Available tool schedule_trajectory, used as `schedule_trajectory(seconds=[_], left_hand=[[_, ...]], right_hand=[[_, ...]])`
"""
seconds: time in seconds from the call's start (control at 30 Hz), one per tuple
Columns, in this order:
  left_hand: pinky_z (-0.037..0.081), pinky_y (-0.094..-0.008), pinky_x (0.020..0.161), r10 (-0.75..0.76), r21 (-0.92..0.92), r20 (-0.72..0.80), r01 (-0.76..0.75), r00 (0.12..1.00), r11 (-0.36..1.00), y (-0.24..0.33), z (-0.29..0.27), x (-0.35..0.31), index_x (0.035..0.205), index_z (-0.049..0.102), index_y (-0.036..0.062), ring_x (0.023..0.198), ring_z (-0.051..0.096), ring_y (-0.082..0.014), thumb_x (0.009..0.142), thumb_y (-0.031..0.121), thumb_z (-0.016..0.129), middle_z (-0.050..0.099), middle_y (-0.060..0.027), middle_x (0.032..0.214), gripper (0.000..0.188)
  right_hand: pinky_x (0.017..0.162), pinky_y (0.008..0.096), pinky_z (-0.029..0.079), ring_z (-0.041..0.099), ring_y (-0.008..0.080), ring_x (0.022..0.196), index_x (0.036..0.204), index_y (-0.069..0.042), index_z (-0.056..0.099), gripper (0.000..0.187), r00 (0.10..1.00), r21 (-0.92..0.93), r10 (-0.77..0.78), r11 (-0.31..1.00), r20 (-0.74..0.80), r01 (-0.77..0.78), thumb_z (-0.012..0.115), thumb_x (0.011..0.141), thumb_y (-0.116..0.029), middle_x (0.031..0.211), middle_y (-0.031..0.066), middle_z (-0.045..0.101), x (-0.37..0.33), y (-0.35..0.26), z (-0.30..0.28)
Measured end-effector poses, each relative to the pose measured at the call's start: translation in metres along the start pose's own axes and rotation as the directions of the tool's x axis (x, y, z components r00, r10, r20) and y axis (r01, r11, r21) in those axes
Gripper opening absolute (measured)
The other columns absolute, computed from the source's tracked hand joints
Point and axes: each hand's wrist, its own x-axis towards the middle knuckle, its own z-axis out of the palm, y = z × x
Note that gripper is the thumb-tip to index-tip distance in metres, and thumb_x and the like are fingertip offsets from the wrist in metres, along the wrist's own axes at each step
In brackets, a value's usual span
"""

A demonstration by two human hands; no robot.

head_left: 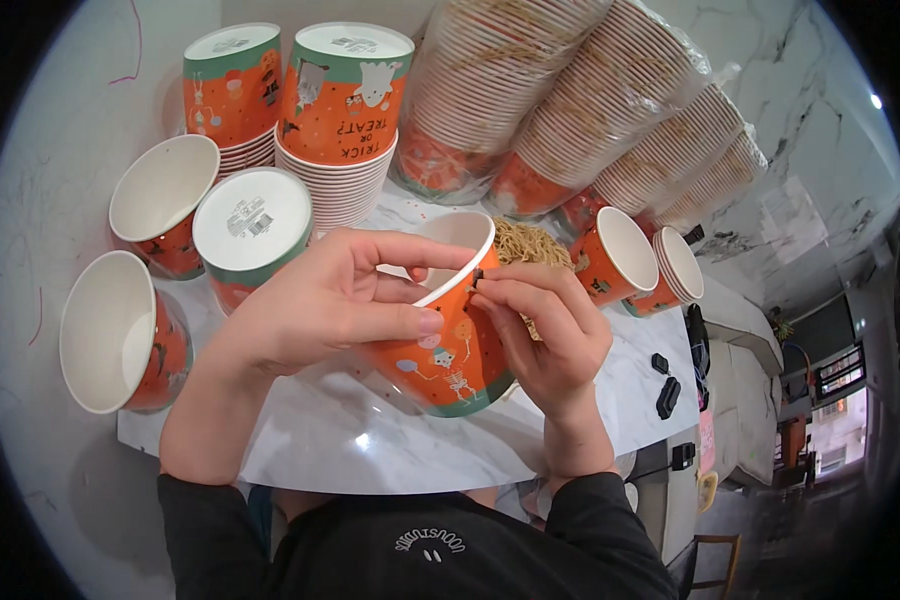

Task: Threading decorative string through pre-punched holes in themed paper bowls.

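A white marbled tabletop carries bagged sleeves of paper cups and loose stacks. Above it, tilted, an orange paper cup sits in the left hand, fingers wrapped round its wall. The right hand pinches a small dark clip at the rim.

A white marble-patterned tabletop stood against a white veined marble wall. A small ceiling light glowed at upper right. A wooden chair stood below.
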Motion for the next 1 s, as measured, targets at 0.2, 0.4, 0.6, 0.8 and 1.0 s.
schedule_trajectory(seconds=[0.2, 0.4, 0.6, 0.8, 1.0], left_hand=[[0.054, -0.0210, 0.080, 0.012, -0.017, -0.083, -0.013, 0.996, 1.000, 0.001, 0.008, 0.004, 0.138, 0.060, -0.0042, 0.091, 0.068, -0.0070, 0.100, 0.006, 0.058, 0.073, -0.0063, 0.100, 0.040], [0.054, -0.0221, 0.086, 0.057, 0.041, -0.051, -0.055, 0.997, 0.998, -0.005, 0.003, 0.007, 0.136, 0.062, -0.0041, 0.099, 0.068, -0.0084, 0.102, 0.006, 0.056, 0.073, -0.0090, 0.112, 0.036], [0.055, -0.0245, 0.094, -0.021, -0.126, -0.047, 0.015, 0.999, 0.992, -0.018, -0.002, 0.016, 0.133, 0.062, -0.0075, 0.108, 0.068, -0.0134, 0.099, 0.003, 0.059, 0.071, -0.0131, 0.120, 0.036], [0.058, -0.0235, 0.084, -0.104, -0.329, -0.048, 0.083, 0.993, 0.941, -0.029, 0.002, 0.022, 0.120, 0.067, -0.0081, 0.094, 0.071, -0.0124, 0.096, 0.000, 0.065, 0.073, -0.0122, 0.108, 0.026], [0.056, -0.0223, 0.077, -0.090, -0.139, -0.111, 0.074, 0.990, 0.987, -0.038, 0.003, 0.025, 0.113, 0.067, -0.0077, 0.090, 0.070, -0.0108, 0.097, 0.005, 0.066, 0.073, -0.0095, 0.101, 0.020]], right_hand=[[0.071, 0.0302, 0.057, 0.072, 0.0235, 0.083, 0.097, 0.001, 0.072, 0.023, 1.000, -0.024, -0.021, 0.999, 0.017, 0.021, 0.080, 0.076, 0.007, 0.096, 0.0128, 0.073, 0.000, 0.000, -0.001], [0.067, 0.0334, 0.057, 0.070, 0.0252, 0.080, 0.097, -0.003, 0.073, 0.021, 0.999, -0.051, -0.042, 0.998, 0.010, 0.043, 0.079, 0.077, -0.001, 0.095, 0.0093, 0.071, -0.001, 0.001, 0.000], [0.069, 0.0283, 0.056, 0.071, 0.0207, 0.081, 0.096, -0.002, 0.077, 0.023, 0.994, 0.039, 0.090, 0.995, 0.064, -0.093, 0.082, 0.075, 0.004, 0.095, 0.0090, 0.073, -0.001, 0.002, -0.003], [0.071, 0.0281, 0.055, 0.071, 0.0193, 0.083, 0.097, -0.003, 0.079, 0.020, 0.967, 0.173, 0.216, 0.956, 0.136, -0.238, 0.081, 0.077, 0.001, 0.094, 0.0082, 0.072, -0.001, 0.009, -0.004], [0.070, 0.0286, 0.055, 0.070, 0.0189, 0.082, 0.096, -0.002, 0.078, 0.017, 0.955, 0.282, 0.224, 0.920, 0.197, -0.273, 0.081, 0.079, -0.001, 0.092, 0.0077, 0.071, -0.003, 0.018, -0.004]])
